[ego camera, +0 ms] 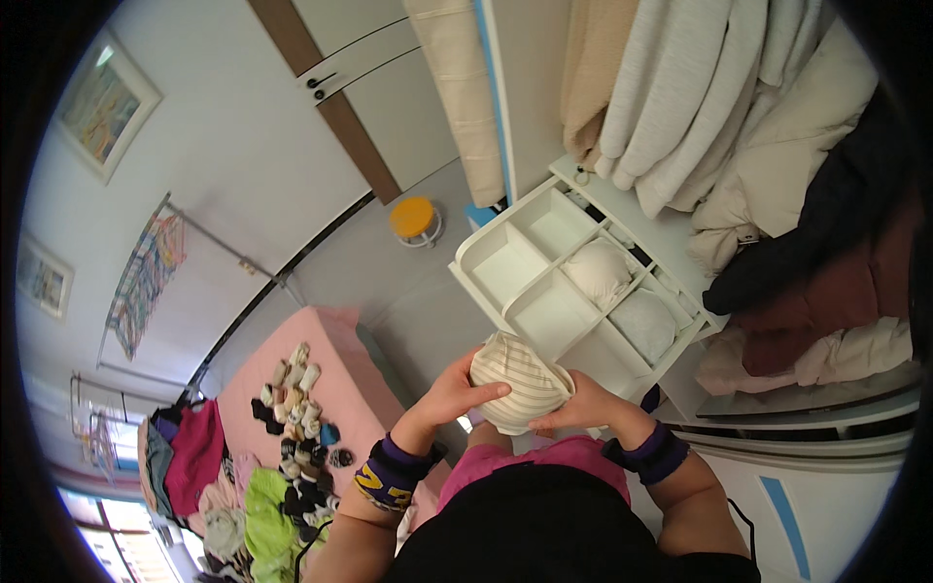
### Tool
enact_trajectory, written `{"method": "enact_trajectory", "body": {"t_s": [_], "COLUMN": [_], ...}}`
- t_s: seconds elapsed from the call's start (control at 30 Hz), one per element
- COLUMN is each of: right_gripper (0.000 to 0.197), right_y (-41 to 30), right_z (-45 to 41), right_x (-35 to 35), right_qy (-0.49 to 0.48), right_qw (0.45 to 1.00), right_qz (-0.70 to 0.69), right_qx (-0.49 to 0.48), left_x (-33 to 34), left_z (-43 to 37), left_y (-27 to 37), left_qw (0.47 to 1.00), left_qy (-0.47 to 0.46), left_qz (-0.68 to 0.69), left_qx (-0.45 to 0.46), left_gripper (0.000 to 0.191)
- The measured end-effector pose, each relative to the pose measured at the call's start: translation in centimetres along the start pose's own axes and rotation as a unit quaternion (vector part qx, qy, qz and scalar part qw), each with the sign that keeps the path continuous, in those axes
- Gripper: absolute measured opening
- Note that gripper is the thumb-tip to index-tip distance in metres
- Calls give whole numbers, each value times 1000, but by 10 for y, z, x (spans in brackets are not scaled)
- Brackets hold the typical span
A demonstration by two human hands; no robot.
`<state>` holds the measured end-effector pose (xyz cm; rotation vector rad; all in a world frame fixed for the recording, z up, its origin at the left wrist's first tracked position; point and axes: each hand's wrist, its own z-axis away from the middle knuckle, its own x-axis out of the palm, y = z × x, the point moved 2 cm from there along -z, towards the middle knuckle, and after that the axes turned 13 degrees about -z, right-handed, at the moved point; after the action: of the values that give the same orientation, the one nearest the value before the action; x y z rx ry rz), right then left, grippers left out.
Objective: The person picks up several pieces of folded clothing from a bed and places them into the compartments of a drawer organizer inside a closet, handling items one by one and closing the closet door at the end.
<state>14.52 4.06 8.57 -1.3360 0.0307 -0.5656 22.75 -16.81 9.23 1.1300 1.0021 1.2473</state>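
A cream bra with thin stripes (519, 386), folded so that its cups nest, is held between both hands in front of my body. My left hand (466, 392) grips its left side, the thumb lying across the cup. On the other side my right hand (583, 405) pinches the edge of the cups. Just beyond them a white divided drawer (477, 251) stands pulled out of the wardrobe. A pale beige bra (599, 271) fills one of its compartments, and a light grey bra (646, 326) lies in the one beside it. Several nearer compartments hold nothing.
Coats and fleece garments (678, 95) hang above the drawer's back end. To the left, a bed with a pink sheet (244, 386) carries rolled socks (295, 408) and piled clothes (193, 459). A yellow-topped stool (413, 217) stands on the grey floor near the door (393, 95).
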Motion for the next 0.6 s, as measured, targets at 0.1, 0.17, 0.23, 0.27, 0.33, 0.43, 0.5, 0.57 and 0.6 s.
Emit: {"method": "enact_trajectory", "body": {"t_s": [0.1,0.17,0.23,0.27,0.33,0.43,0.5,0.57,0.6], "right_gripper": [47,43,39,37,33,35,40,46,52], "right_y": [-16,-25,-40,-47,-57,-65,-74,-78,-79], "right_z": [-11,-23,-36,-43,-56,-78,-94,-108,-116], "right_x": [-13,-26,-33,-37,-44,-52,-52,-56,-61], "right_qy": [92,123,151,165,194,232,276,322,340], "right_qw": [984,948,891,883,860,861,866,868,858], "right_qz": [110,224,336,355,379,353,314,269,270], "right_qx": [-109,-192,-264,-259,-282,-283,-274,-265,-274], "left_x": [-26,-43,-62,-69,-79,-95,-105,-114,-121], "left_z": [-43,-69,-95,-104,-121,-152,-167,-181,-192], "left_y": [12,28,37,45,68,77,76,70,62], "left_qw": [988,906,894,879,849,871,889,923,921], "left_qy": [-29,26,-5,-6,-36,-187,-210,-234,-243], "left_qz": [-149,-350,-368,-375,-385,-262,-236,-193,-195], "left_qx": [38,236,256,295,360,371,331,237,236], "left_gripper": [48,45,45,44,37,30,31,33,33]}}
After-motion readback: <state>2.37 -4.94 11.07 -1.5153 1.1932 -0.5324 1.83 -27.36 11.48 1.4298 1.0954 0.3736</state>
